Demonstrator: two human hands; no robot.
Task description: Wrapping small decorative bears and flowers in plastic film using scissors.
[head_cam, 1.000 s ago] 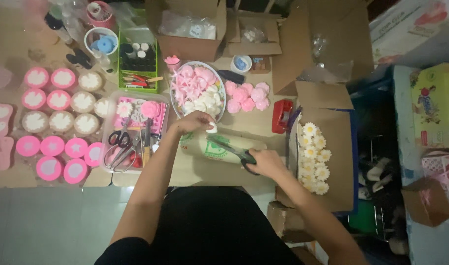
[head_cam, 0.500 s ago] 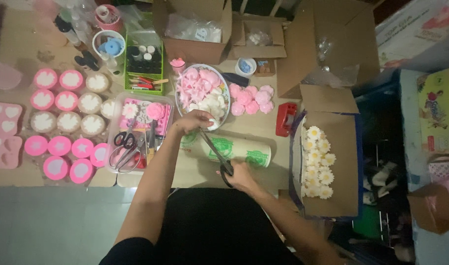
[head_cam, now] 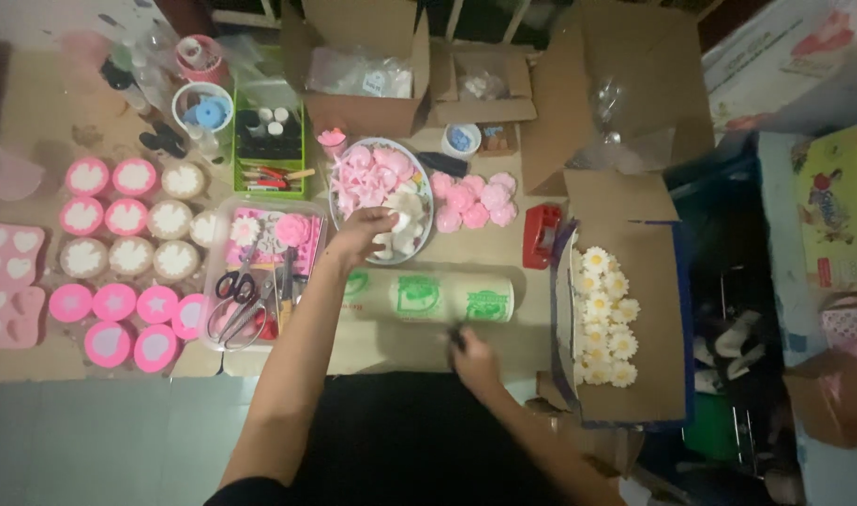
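1. Two hands are at work over my tan tabletop (head_cam: 35, 112): my left hand (head_cam: 365, 232) reaches into the round plate of pink and white flower-shaped pieces (head_cam: 383, 192), fingers bunched on a white piece at the plate's near rim, though I cannot tell whether it is truly pinched or only touched.
2. My right hand (head_cam: 472, 358) sits low by the table's near edge, closed around something small and dark; it is too blurred for me to say what.
3. Between my hands lies the pale roll with green printed patches (head_cam: 428, 298), on its side, just in front of the plate.
4. To lift well, I judge the fingertips should close on one piece only and rise straight up, since the pieces are heaped against each other and a sideways drag could tumble the neighbours.
5. Edges matter on the left: the clear plastic tray with scissors and pink bits (head_cam: 260, 281) lies just beside my left wrist, and its rim could catch my forearm.
6. Loose pink rose-shaped pieces (head_cam: 473, 199) lie just right of the plate, so a swing that way is tight.
7. Farther right, the red tape dispenser (head_cam: 541, 236) and the open cardboard box of white daisy shapes (head_cam: 625, 328) wall off that side.
8. The best open room seems to be the bare strip of table in front of the roll.
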